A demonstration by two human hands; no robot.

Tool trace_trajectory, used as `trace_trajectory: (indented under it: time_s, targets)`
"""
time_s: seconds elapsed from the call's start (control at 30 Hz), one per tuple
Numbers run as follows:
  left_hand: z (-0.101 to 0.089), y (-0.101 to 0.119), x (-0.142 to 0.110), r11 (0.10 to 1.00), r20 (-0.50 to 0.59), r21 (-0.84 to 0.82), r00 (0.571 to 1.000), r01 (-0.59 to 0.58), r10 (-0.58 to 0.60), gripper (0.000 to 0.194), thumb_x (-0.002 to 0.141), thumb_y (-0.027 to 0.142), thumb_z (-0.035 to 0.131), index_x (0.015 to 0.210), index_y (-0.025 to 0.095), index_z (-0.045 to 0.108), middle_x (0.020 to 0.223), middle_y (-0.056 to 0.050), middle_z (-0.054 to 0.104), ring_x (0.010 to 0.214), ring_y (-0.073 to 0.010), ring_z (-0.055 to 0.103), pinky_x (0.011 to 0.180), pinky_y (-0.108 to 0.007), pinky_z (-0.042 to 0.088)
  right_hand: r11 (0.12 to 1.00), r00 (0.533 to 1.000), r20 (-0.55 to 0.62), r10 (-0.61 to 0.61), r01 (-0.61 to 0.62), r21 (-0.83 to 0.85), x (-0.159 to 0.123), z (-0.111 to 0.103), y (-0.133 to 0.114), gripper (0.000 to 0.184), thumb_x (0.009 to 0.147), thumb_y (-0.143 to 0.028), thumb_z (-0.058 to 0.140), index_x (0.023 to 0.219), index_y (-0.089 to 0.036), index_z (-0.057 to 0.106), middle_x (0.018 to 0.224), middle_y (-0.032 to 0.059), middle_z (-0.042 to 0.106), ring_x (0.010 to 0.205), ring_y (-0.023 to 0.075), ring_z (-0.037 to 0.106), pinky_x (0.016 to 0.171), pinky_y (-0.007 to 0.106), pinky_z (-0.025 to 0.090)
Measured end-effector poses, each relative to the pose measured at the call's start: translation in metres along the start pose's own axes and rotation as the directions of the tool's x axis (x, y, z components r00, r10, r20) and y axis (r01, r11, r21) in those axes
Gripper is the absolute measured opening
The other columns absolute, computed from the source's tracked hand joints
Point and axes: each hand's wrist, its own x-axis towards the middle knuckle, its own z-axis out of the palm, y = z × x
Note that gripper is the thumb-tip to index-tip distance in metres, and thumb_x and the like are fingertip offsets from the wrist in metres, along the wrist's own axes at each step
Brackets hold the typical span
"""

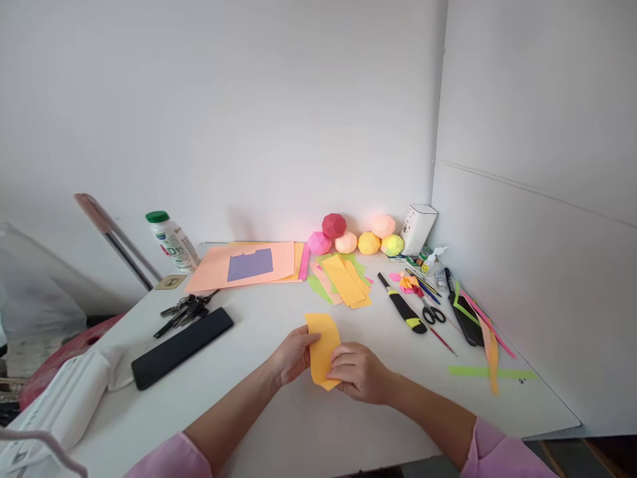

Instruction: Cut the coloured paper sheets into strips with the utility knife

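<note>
A strip of yellow-orange paper [322, 345] is held up between my two hands over the front of the white table. My left hand [293, 353] pinches its left edge, thumb on the near face. On the other side my right hand [359, 373] grips the lower right edge with curled fingers. The strip bows slightly, and part of its right edge is hidden behind my right fingers. Just beyond lies a small pile of yellow strips [343, 280] over pink and green paper pieces. Paper polyhedron balls [334, 226] in several colours sit against the wall.
To the right lie a utility knife [402, 309], scissors [432, 313], paper scraps [411, 283] and a green strip [490, 372]. On the left are a black phone-like slab [182, 348], keys [186, 309], a white bottle [174, 245], a white power strip [64, 392] and large peach sheets [213, 269].
</note>
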Motion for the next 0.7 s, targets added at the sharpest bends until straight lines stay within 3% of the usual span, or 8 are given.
trace_trajectory:
  time_s: [0.1, 0.2, 0.3, 0.37, 0.43, 0.5, 0.6, 0.7]
  targets:
    - [0.003, -0.007, -0.005, 0.997, 0.079, 0.079, 0.997, -0.013, 0.007, 0.032, 0.070, 0.023, 0.071, 0.101, 0.016, 0.064, 0.099, -0.010, 0.069, 0.080, -0.0203, 0.065, 0.073, -0.033, 0.050, 0.973, 0.967, -0.144, 0.212, -0.195, 0.124, 0.002, -0.010, -0.006, 0.018, 0.088, -0.031, 0.055, 0.076, -0.021, 0.063, 0.071, 0.0044, 0.062, 0.080, 0.0192, 0.056, 0.072, 0.034, 0.048]
    - [0.007, -0.010, -0.014, 0.987, 0.274, 0.153, 0.962, -0.039, -0.004, 0.043, 0.073, 0.021, 0.066, 0.116, 0.020, 0.060, 0.112, -0.009, 0.065, 0.094, -0.0241, 0.063, 0.080, -0.037, 0.050, 0.847, 0.818, -0.235, 0.526, -0.478, 0.233, 0.006, -0.024, -0.002, 0.020, 0.082, -0.037, 0.062, 0.071, -0.019, 0.060, 0.105, 0.0115, 0.059, 0.104, 0.0242, 0.052, 0.086, 0.040, 0.046]
    - [0.009, -0.009, -0.021, 0.976, 0.362, 0.217, 0.929, -0.005, -0.076, 0.045, 0.076, 0.022, 0.062, 0.120, 0.024, 0.059, 0.120, -0.008, 0.062, 0.104, -0.0259, 0.059, 0.086, -0.041, 0.048, 0.600, 0.664, -0.057, 0.746, -0.632, 0.491, 0.006, -0.032, 0.000, 0.027, 0.077, -0.044, 0.066, 0.075, -0.018, 0.060, 0.129, 0.0117, 0.047, 0.114, 0.0250, 0.050, 0.087, 0.036, 0.046]
    - [0.006, -0.010, -0.024, 0.978, 0.373, 0.207, 0.923, 0.017, -0.095, 0.043, 0.076, 0.024, 0.062, 0.119, 0.023, 0.060, 0.120, -0.007, 0.062, 0.105, -0.0259, 0.058, 0.088, -0.041, 0.047, 0.433, 0.601, 0.093, 0.794, -0.666, 0.607, 0.006, -0.032, -0.002, 0.030, 0.075, -0.046, 0.068, 0.077, -0.018, 0.059, 0.114, 0.0091, 0.057, 0.098, 0.0213, 0.057, 0.075, 0.031, 0.049]
    - [0.003, -0.012, -0.025, 0.986, 0.378, 0.164, 0.921, 0.030, -0.091, 0.041, 0.079, 0.034, 0.060, 0.117, 0.020, 0.061, 0.117, -0.009, 0.063, 0.103, -0.0267, 0.058, 0.088, -0.040, 0.046, 0.351, 0.564, 0.166, 0.809, -0.690, 0.633, 0.005, -0.027, -0.006, 0.030, 0.074, -0.045, 0.069, 0.074, -0.018, 0.057, 0.086, 0.0029, 0.060, 0.077, 0.0163, 0.057, 0.064, 0.027, 0.046]
    - [0.001, -0.016, -0.026, 0.990, 0.371, 0.138, 0.927, 0.013, -0.064, 0.047, 0.083, 0.050, 0.053, 0.118, 0.019, 0.060, 0.115, -0.011, 0.063, 0.103, -0.0279, 0.058, 0.086, -0.040, 0.046, 0.353, 0.545, 0.162, 0.823, -0.713, 0.606, 0.006, -0.022, -0.011, 0.029, 0.073, -0.042, 0.070, 0.068, -0.018, 0.055, 0.070, -0.0013, 0.055, 0.067, 0.0138, 0.052, 0.059, 0.026, 0.043]
    - [0.004, -0.023, -0.029, 0.975, 0.304, 0.216, 0.952, -0.048, -0.020, 0.053, 0.079, 0.056, 0.060, 0.118, 0.021, 0.058, 0.112, -0.011, 0.063, 0.099, -0.0271, 0.059, 0.081, -0.037, 0.046, 0.396, 0.562, 0.125, 0.817, -0.706, 0.587, 0.006, -0.015, -0.018, 0.023, 0.073, -0.037, 0.069, 0.070, -0.018, 0.056, 0.072, -0.0009, 0.056, 0.069, 0.0140, 0.052, 0.061, 0.026, 0.042]
    - [0.011, -0.029, -0.033, 0.956, 0.218, 0.289, 0.976, -0.053, -0.011, 0.048, 0.075, 0.048, 0.069, 0.113, 0.022, 0.058, 0.105, -0.008, 0.064, 0.092, -0.0240, 0.060, 0.078, -0.034, 0.046, 0.387, 0.568, 0.141, 0.811, -0.700, 0.600, 0.006, -0.015, -0.020, 0.029, 0.074, -0.037, 0.069, 0.096, -0.021, 0.059, 0.076, -0.0014, 0.056, 0.070, 0.0142, 0.053, 0.064, 0.027, 0.044]
